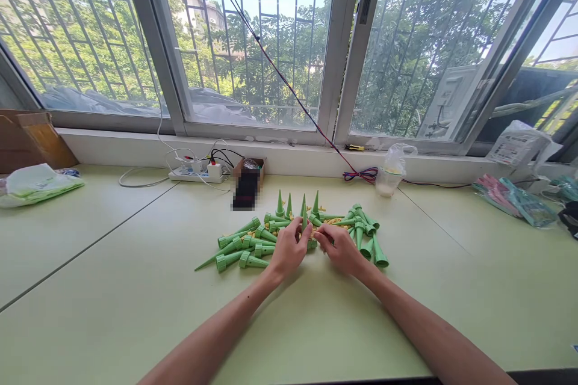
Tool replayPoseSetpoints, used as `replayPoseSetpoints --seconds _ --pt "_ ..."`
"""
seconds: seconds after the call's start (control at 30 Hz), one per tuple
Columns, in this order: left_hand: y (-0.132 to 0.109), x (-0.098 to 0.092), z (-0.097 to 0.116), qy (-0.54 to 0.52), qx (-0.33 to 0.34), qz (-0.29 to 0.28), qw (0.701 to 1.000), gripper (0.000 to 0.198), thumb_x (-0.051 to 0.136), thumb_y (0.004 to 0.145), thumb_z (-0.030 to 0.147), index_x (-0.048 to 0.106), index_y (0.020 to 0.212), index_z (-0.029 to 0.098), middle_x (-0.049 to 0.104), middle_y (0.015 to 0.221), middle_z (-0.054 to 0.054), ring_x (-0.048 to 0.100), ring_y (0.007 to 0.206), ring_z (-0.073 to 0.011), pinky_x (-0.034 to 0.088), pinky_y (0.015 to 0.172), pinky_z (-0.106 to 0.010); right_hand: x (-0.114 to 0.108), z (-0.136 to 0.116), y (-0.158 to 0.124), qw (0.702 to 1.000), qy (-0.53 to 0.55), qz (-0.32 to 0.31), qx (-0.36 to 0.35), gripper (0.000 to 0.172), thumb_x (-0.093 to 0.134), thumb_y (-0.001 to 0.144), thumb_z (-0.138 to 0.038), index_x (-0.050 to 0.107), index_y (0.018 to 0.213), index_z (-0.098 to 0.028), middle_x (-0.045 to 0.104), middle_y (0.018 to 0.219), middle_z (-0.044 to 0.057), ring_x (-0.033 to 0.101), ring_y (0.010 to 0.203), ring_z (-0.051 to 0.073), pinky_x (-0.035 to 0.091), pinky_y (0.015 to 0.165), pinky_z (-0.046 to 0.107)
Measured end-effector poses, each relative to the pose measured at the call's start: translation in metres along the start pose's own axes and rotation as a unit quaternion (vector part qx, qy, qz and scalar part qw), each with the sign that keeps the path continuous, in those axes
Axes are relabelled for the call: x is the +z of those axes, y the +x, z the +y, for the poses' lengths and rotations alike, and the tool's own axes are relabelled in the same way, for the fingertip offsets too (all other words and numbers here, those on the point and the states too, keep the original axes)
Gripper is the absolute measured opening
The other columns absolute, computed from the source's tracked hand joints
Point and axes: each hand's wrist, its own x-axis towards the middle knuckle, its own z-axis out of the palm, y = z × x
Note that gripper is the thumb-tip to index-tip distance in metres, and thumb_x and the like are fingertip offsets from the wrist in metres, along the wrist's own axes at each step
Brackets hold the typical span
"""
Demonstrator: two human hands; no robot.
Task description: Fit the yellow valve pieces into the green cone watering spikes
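My left hand (290, 248) is closed around a green plastic cone spike (304, 221), which points upward. Close to its right, my right hand (342, 248) has thumb and fingers pinched together; what they hold, if anything, is too small to make out. Green capped spikes (230, 260) lie in a loose pile left of my hands. Several more spikes stand point-up behind them, one of them a tall spike (315, 203). Open-ended green cones (380, 255) lie to the right. Small yellow pieces (335, 221) are scattered between the two groups.
A pale green table (180, 319) spans the view beneath windows. At the back are a power strip (196, 175) with cables, a small box (259, 167), a bundled cable (361, 175) and a plastic cup (388, 181). Plastic bags lie left (43, 185) and right (519, 201).
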Motion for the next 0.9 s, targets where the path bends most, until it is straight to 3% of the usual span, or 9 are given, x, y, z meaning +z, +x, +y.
replayPoseSetpoints --seconds 0.2,0.63,0.9 --pt "0.0006 -0.0016 0.0011 -0.015 -0.003 0.007 1.000 0.027 0.048 0.090 0.042 0.057 0.084 0.017 0.054 0.065 0.001 0.038 0.050 -0.0100 0.028 0.050 -0.023 0.0002 -0.0032 0.0000 1.000 0.001 0.015 -0.014 0.014 0.053 0.092 -0.029 0.058 0.089 -0.017 0.057 0.071 0.000 0.050 0.061 0.013 0.039 0.059 0.024" --pt "0.0030 -0.0015 -0.0038 -0.054 -0.008 -0.007 0.998 0.029 0.054 0.085 0.043 0.062 0.084 0.015 0.042 0.059 0.004 0.032 0.050 -0.0093 0.024 0.049 -0.023 0.0009 0.0026 -0.0002 1.000 -0.015 0.002 -0.001 0.033 0.046 0.096 -0.030 0.049 0.064 -0.019 0.050 0.058 -0.002 0.042 0.053 0.013 0.033 0.055 0.025" --pt "0.0047 -0.0015 -0.0081 -0.090 -0.011 0.002 0.996 0.028 0.057 0.083 0.041 0.064 0.088 0.014 0.053 0.064 0.001 0.040 0.053 -0.0098 0.030 0.049 -0.021 0.0004 -0.0013 -0.0001 1.000 0.009 0.022 -0.014 0.015 0.053 0.092 -0.032 0.060 0.090 -0.019 0.059 0.073 0.002 0.052 0.062 0.015 0.040 0.059 0.026"
